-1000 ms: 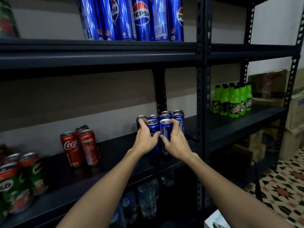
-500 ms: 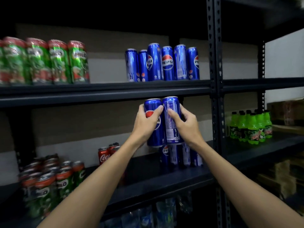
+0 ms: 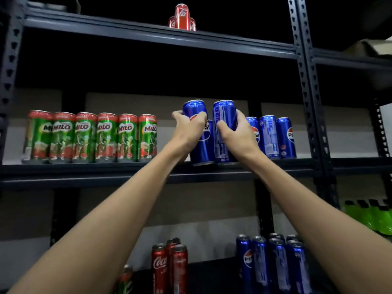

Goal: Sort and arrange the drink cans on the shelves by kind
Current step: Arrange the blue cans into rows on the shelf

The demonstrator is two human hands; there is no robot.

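Both bare forearms reach up and forward from the lower corners of view, converging toward the middle shelf (image 3: 148, 172) edge. Left hand (image 3: 187, 132) sits just above that shelf edge, back of hand toward the camera, fingers and thumb curled round a blue Pepsi can (image 3: 198, 132), wrist slightly bent inward. Right hand (image 3: 238, 134) is just beside it at the same height above the shelf, fingers wrapped round a second blue can (image 3: 223, 124); the two hands are close together, not quite touching, both cans held upright.
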